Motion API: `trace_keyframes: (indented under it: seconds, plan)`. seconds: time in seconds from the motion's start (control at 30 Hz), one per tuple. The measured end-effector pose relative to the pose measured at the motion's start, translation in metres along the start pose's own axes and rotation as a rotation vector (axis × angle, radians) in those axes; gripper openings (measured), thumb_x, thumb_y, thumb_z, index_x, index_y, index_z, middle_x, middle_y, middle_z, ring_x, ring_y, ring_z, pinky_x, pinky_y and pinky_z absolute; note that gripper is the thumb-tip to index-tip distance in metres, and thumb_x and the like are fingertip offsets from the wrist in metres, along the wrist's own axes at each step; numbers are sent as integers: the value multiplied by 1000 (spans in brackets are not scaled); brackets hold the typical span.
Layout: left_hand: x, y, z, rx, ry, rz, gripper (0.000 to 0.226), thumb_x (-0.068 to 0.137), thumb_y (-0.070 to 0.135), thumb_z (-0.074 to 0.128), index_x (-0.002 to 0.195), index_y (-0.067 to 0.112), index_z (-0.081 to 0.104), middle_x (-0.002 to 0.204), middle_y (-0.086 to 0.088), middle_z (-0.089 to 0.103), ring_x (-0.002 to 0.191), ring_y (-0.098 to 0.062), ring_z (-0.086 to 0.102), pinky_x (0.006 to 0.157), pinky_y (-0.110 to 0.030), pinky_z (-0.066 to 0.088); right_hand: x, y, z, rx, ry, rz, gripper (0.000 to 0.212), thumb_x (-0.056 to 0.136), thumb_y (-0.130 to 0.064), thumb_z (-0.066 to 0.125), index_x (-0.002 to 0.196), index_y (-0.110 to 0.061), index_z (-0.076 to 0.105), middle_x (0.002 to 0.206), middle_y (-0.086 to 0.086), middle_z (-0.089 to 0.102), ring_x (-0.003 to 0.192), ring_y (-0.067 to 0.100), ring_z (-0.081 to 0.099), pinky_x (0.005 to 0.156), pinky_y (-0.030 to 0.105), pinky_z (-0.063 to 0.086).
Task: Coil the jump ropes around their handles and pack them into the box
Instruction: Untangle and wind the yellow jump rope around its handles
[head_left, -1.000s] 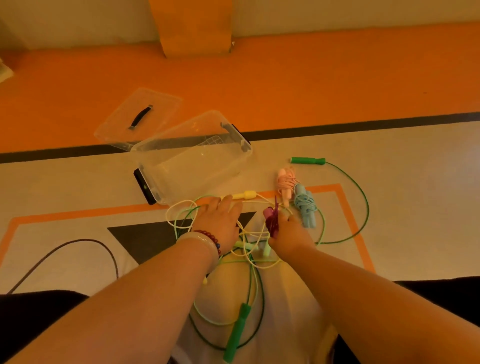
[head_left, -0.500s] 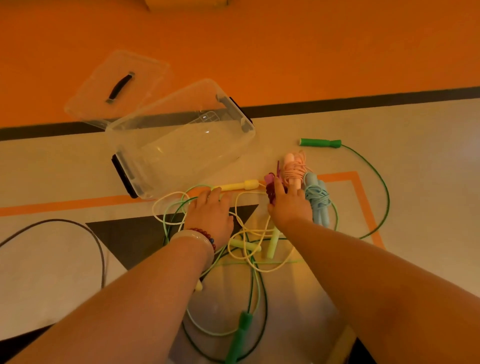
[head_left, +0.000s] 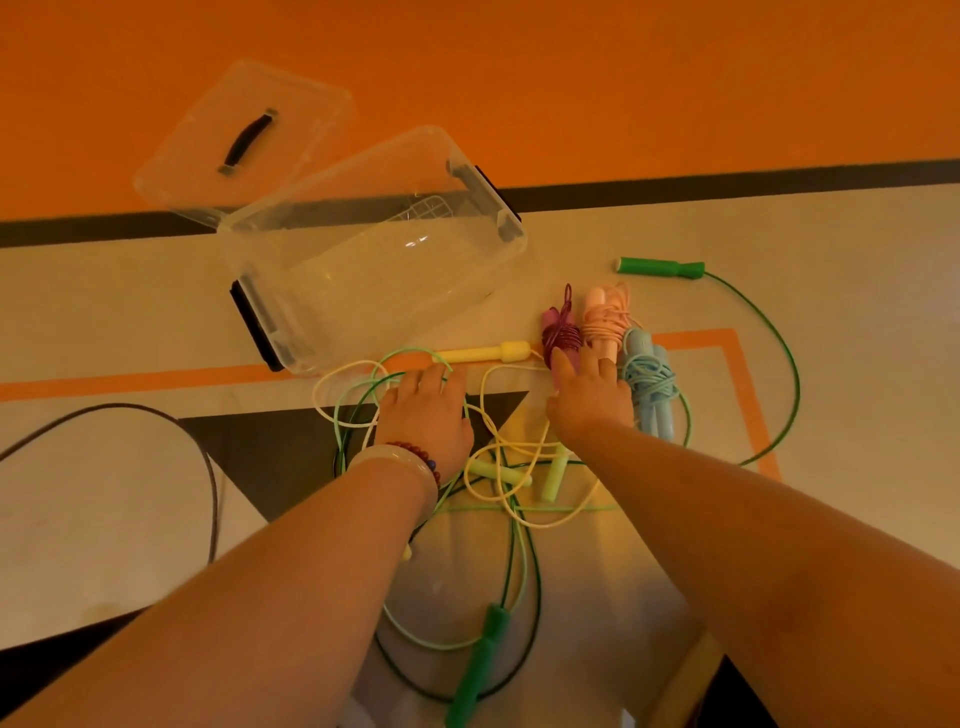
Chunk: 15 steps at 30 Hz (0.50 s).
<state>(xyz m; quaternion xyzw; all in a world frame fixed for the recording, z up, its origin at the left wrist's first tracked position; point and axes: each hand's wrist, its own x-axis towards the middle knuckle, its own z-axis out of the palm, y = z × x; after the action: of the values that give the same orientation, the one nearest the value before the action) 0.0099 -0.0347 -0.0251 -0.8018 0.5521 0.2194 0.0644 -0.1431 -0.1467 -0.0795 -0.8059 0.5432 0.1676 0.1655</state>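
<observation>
Three coiled jump ropes lie side by side on the floor: purple (head_left: 560, 332), pink (head_left: 605, 325) and blue (head_left: 649, 382). My right hand (head_left: 589, 397) lies flat with straight fingers touching the near ends of the purple and pink bundles. My left hand (head_left: 428, 410) rests flat on a tangle of loose ropes: a yellow rope with a yellow handle (head_left: 483, 354), a light green rope with pale handles (head_left: 553, 475), and a dark green rope with one handle far right (head_left: 660, 268) and one near me (head_left: 475, 670). The clear box (head_left: 363, 249) stands beyond my left hand with nothing inside.
The clear lid (head_left: 244, 140) with a black handle lies behind the box on the orange floor. A dark cable (head_left: 208, 467) curves across the floor at the left. Orange and black floor markings run under the ropes.
My right hand has set the purple bundle down beside the pink one and now lies flat against it. My left hand stays on the tangle. The camera has tilted down.
</observation>
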Motion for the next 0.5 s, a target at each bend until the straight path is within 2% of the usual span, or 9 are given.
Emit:
trace_keyframes:
  seconds: [0.1, 0.17, 0.3, 0.5]
  plan:
    - [-3, -3, 1, 20, 3, 19, 60, 98, 36, 43, 151, 23, 18, 156, -2, 21, 143, -26, 18, 113, -42, 21, 1, -8, 1, -25, 14, -76, 63, 95, -27, 44, 151, -26, 15, 149, 8, 25, 140, 34, 19, 110, 46, 27]
    - [-4, -6, 2, 20, 2, 20, 60, 98, 35, 42, 151, 23, 18, 157, -2, 19, 143, -27, 17, 114, -42, 21, 4, -14, 1, -57, 17, -127, 63, 94, -26, 44, 151, -23, 17, 152, 9, 24, 139, 34, 21, 113, 47, 20]
    - [-5, -16, 5, 17, -5, -10, 59, 97, 35, 43, 150, 24, 19, 156, -1, 20, 143, -26, 18, 113, -42, 21, 14, -29, -1, -148, 19, -222, 61, 98, -21, 37, 153, -18, 12, 161, 5, 6, 148, 27, -1, 119, 43, 0]
    - [-4, -31, 7, 31, -10, 0, 60, 96, 32, 45, 150, 25, 18, 155, -2, 22, 142, -27, 19, 114, -41, 20, 37, -53, 2, -113, -164, -257, 74, 95, -10, 39, 154, -20, -5, 161, 5, -13, 149, 26, -4, 121, 41, 4]
